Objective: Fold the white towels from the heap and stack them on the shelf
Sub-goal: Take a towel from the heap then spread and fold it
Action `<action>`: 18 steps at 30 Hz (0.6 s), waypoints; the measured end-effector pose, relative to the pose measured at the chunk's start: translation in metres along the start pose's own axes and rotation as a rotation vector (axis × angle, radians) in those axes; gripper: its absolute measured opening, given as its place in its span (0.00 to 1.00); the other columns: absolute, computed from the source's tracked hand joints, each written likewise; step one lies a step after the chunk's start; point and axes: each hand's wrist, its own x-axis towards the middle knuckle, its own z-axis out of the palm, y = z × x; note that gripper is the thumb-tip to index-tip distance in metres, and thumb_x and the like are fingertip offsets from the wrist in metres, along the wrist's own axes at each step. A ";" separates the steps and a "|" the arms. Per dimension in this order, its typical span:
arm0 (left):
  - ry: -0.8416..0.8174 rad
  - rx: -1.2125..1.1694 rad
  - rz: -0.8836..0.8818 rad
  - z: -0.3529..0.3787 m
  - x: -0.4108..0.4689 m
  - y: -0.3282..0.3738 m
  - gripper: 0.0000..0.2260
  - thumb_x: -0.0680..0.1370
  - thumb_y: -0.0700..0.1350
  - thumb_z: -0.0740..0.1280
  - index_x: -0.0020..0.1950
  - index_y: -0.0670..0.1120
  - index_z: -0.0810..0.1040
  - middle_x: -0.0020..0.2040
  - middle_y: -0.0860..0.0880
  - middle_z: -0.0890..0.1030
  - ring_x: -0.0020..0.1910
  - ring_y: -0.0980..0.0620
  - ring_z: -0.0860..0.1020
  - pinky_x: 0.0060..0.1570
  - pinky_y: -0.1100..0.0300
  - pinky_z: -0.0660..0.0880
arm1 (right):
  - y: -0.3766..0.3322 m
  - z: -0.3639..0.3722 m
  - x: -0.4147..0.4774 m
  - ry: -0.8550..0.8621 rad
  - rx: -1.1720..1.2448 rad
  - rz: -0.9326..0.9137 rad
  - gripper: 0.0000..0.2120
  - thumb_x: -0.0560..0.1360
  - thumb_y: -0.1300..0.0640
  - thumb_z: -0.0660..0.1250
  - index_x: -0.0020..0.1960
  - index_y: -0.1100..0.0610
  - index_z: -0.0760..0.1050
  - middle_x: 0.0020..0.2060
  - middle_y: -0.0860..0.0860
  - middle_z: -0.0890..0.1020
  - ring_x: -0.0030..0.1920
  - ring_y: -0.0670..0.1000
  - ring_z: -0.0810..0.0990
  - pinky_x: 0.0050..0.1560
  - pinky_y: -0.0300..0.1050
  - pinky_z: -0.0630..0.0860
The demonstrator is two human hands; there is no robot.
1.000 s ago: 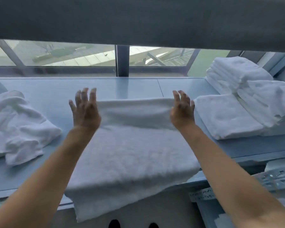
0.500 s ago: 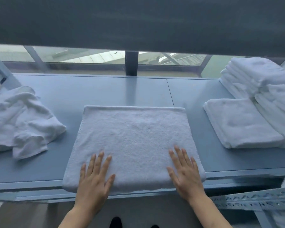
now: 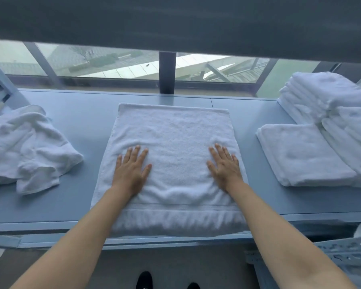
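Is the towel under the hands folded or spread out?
Folded: the towel shows a lower layer's edge along its near side; left hand and right hand press it.

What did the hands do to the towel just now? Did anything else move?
The left hand and right hand came back from the far edge of the towel to its near edge, then slid forward to its middle, pressing flat. They took hold of nothing. The heap on the left and the stack on the right stayed put.
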 end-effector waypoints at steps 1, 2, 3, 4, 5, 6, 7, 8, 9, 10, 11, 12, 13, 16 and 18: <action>0.006 0.000 0.005 0.001 0.005 0.000 0.30 0.83 0.63 0.48 0.84 0.56 0.52 0.85 0.50 0.50 0.83 0.48 0.47 0.80 0.44 0.45 | 0.001 0.001 0.005 0.009 -0.001 -0.003 0.29 0.85 0.41 0.50 0.84 0.44 0.48 0.83 0.45 0.46 0.83 0.48 0.44 0.80 0.56 0.41; 0.021 -0.005 0.001 0.002 0.008 0.001 0.28 0.84 0.61 0.51 0.84 0.55 0.53 0.85 0.49 0.51 0.83 0.47 0.49 0.80 0.43 0.46 | 0.002 0.002 0.008 0.028 0.006 -0.005 0.29 0.85 0.42 0.50 0.84 0.45 0.50 0.84 0.46 0.47 0.83 0.49 0.45 0.80 0.56 0.42; 0.048 -0.009 -0.006 0.002 0.008 0.003 0.27 0.84 0.58 0.54 0.83 0.54 0.56 0.84 0.48 0.54 0.83 0.46 0.51 0.80 0.41 0.48 | 0.002 0.003 0.009 0.062 0.019 -0.008 0.28 0.85 0.43 0.51 0.83 0.47 0.52 0.84 0.48 0.50 0.83 0.50 0.47 0.80 0.57 0.44; 0.086 0.001 -0.004 0.000 0.005 0.006 0.26 0.84 0.54 0.57 0.82 0.51 0.59 0.83 0.46 0.57 0.82 0.43 0.54 0.79 0.37 0.52 | -0.001 0.003 0.008 0.111 0.027 -0.017 0.28 0.85 0.45 0.52 0.83 0.49 0.55 0.83 0.50 0.53 0.83 0.51 0.50 0.80 0.59 0.46; 0.139 0.018 0.013 -0.003 -0.002 0.010 0.25 0.83 0.51 0.60 0.81 0.49 0.63 0.82 0.44 0.61 0.81 0.42 0.58 0.77 0.34 0.56 | -0.005 0.002 0.003 0.167 0.025 -0.034 0.27 0.84 0.47 0.55 0.81 0.52 0.58 0.82 0.52 0.57 0.82 0.53 0.54 0.79 0.60 0.49; 0.199 0.027 0.055 -0.006 -0.011 0.014 0.24 0.82 0.48 0.62 0.79 0.47 0.66 0.80 0.43 0.64 0.80 0.40 0.61 0.74 0.33 0.60 | -0.011 0.000 -0.005 0.223 0.028 -0.063 0.25 0.84 0.50 0.57 0.80 0.53 0.62 0.81 0.53 0.60 0.81 0.54 0.57 0.79 0.62 0.52; 0.246 0.003 0.119 -0.009 -0.026 0.019 0.23 0.82 0.47 0.62 0.77 0.46 0.68 0.79 0.43 0.67 0.78 0.40 0.64 0.73 0.33 0.63 | -0.020 -0.001 -0.017 0.270 0.051 -0.111 0.24 0.83 0.52 0.59 0.78 0.54 0.65 0.80 0.53 0.63 0.81 0.55 0.59 0.78 0.63 0.54; 0.256 -0.047 0.198 -0.009 -0.046 0.024 0.22 0.82 0.49 0.61 0.76 0.47 0.69 0.78 0.44 0.68 0.77 0.41 0.67 0.71 0.34 0.65 | -0.029 -0.001 -0.035 0.286 0.094 -0.176 0.24 0.82 0.51 0.60 0.77 0.55 0.68 0.79 0.53 0.65 0.80 0.55 0.61 0.77 0.63 0.57; 0.237 -0.085 0.269 -0.006 -0.070 0.029 0.22 0.82 0.52 0.60 0.76 0.48 0.70 0.78 0.45 0.69 0.76 0.42 0.68 0.71 0.36 0.67 | -0.038 0.002 -0.056 0.263 0.141 -0.247 0.24 0.81 0.48 0.60 0.76 0.54 0.69 0.79 0.52 0.66 0.80 0.54 0.62 0.77 0.61 0.59; 0.206 -0.085 0.318 0.000 -0.096 0.032 0.24 0.81 0.56 0.60 0.76 0.49 0.69 0.78 0.47 0.68 0.76 0.44 0.68 0.71 0.37 0.67 | -0.048 0.007 -0.080 0.194 0.172 -0.309 0.26 0.81 0.43 0.59 0.76 0.53 0.69 0.79 0.51 0.66 0.80 0.52 0.61 0.77 0.60 0.59; 0.169 -0.052 0.349 0.007 -0.121 0.034 0.28 0.80 0.61 0.61 0.78 0.51 0.68 0.79 0.48 0.66 0.78 0.45 0.66 0.72 0.37 0.65 | -0.055 0.014 -0.104 0.106 0.170 -0.362 0.30 0.80 0.39 0.59 0.77 0.51 0.67 0.80 0.49 0.63 0.81 0.51 0.58 0.78 0.59 0.56; 0.125 -0.001 0.364 0.015 -0.142 0.033 0.32 0.79 0.65 0.62 0.80 0.52 0.66 0.81 0.49 0.63 0.80 0.46 0.62 0.74 0.37 0.63 | -0.059 0.022 -0.126 0.029 0.129 -0.406 0.34 0.78 0.34 0.59 0.80 0.48 0.63 0.82 0.47 0.58 0.82 0.50 0.53 0.79 0.58 0.52; 0.078 0.058 0.362 0.023 -0.157 0.031 0.37 0.76 0.68 0.64 0.82 0.53 0.62 0.83 0.49 0.60 0.82 0.46 0.58 0.74 0.37 0.60 | -0.061 0.030 -0.143 -0.023 0.057 -0.441 0.39 0.76 0.31 0.60 0.82 0.47 0.58 0.83 0.46 0.53 0.83 0.49 0.48 0.80 0.58 0.47; 0.024 0.168 0.352 0.039 -0.170 0.024 0.42 0.74 0.63 0.69 0.84 0.55 0.55 0.85 0.50 0.52 0.83 0.46 0.53 0.74 0.37 0.59 | -0.057 0.048 -0.163 -0.013 -0.143 -0.472 0.48 0.73 0.38 0.67 0.84 0.47 0.47 0.84 0.47 0.45 0.83 0.52 0.42 0.79 0.59 0.46; 0.054 0.140 0.341 0.038 -0.167 0.025 0.36 0.77 0.58 0.65 0.83 0.55 0.57 0.84 0.51 0.54 0.83 0.46 0.55 0.74 0.37 0.62 | -0.058 0.048 -0.163 0.012 -0.152 -0.449 0.49 0.69 0.51 0.69 0.84 0.48 0.47 0.84 0.48 0.45 0.83 0.53 0.44 0.78 0.59 0.50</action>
